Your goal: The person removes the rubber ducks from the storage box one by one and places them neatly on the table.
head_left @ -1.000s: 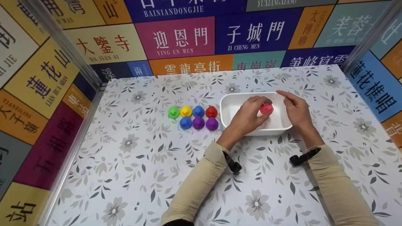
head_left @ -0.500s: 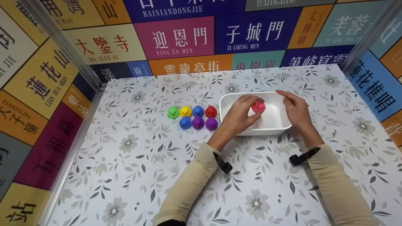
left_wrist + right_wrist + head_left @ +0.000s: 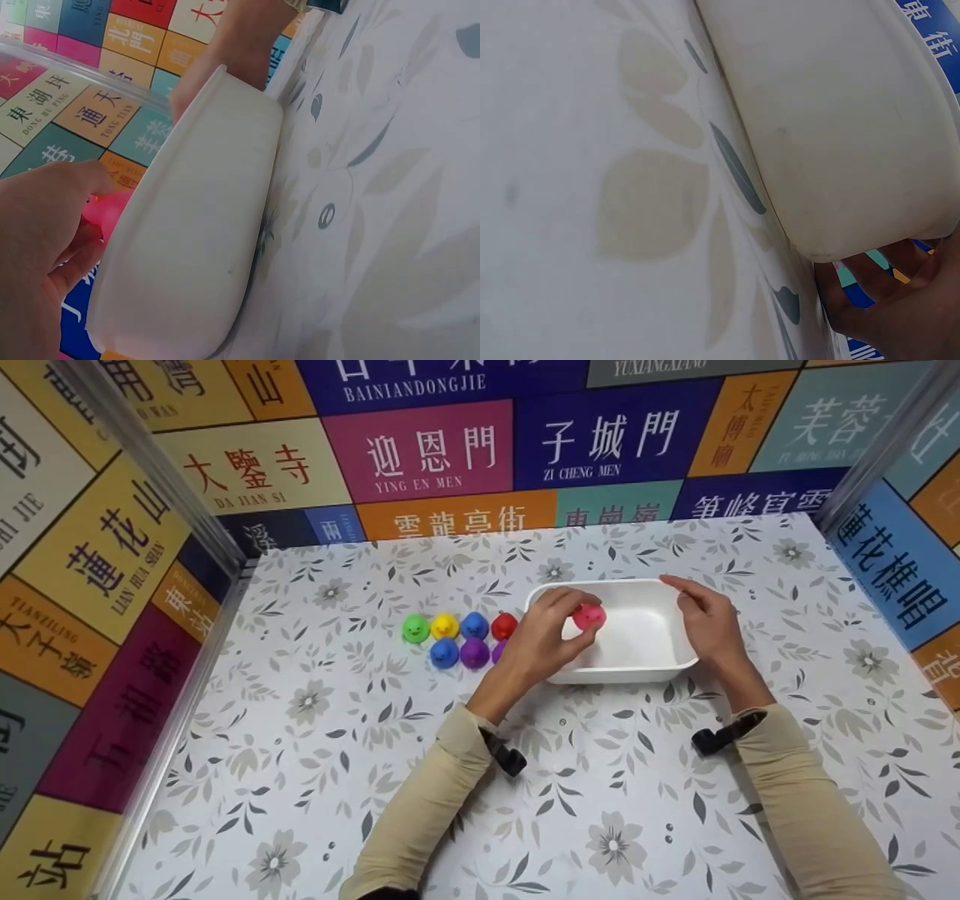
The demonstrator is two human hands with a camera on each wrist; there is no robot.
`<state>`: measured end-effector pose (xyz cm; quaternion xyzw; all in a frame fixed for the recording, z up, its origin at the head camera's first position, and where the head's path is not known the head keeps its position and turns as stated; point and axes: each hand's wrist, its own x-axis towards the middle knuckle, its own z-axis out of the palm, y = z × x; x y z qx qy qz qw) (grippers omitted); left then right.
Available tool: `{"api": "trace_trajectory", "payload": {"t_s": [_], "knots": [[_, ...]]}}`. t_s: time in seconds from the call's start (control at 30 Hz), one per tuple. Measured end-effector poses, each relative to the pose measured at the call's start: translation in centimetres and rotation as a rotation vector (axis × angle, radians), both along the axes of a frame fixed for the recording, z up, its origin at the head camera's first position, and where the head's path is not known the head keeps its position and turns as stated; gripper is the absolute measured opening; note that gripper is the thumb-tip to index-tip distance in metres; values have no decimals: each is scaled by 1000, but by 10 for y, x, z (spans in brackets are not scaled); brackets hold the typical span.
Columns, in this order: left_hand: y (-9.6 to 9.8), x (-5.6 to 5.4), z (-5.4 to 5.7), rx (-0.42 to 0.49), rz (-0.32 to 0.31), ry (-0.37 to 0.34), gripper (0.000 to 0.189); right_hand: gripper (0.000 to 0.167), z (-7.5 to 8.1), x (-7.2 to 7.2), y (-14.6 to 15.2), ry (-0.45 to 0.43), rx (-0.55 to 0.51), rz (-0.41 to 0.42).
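A small pink rubber-like toy (image 3: 589, 616) with a face is pinched between the thumb and fingers of my left hand (image 3: 536, 636). The hand holds it over the left part of a white rectangular tub (image 3: 645, 676). In the left wrist view the pink toy (image 3: 109, 212) shows just behind the tub's rim, partly hidden. My right hand (image 3: 712, 626) grips the tub's right end, its index finger at the far right corner. In the right wrist view its fingers (image 3: 870, 277) curl against the tub's end wall (image 3: 840, 135).
Left of the tub, small toys stand in two rows. The back row has green (image 3: 415, 628), yellow (image 3: 445, 626), blue (image 3: 474, 625) and red (image 3: 502, 625) ones. Blue (image 3: 444, 653) and purple (image 3: 474, 653) ones stand in front; my left hand partly covers another purple one. Printed panels border the table.
My left hand has moved left inside the tub's outline with the pink toy, from near the tub's middle to its left part. The right hand and the tub have stayed put.
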<state>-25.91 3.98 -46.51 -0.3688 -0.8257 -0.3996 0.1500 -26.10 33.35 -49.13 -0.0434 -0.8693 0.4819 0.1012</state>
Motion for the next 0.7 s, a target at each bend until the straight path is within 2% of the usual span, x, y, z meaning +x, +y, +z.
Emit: {"api": "trace_trajectory", "payload": {"t_s": [0.2,0.7], "knots": [[-11,1,-1,-7,13,26,30,42,0,0,2,6,1,2],[-35,6,-4,11,7,-35,32,42,0,1,0,1,-2,3]]}}
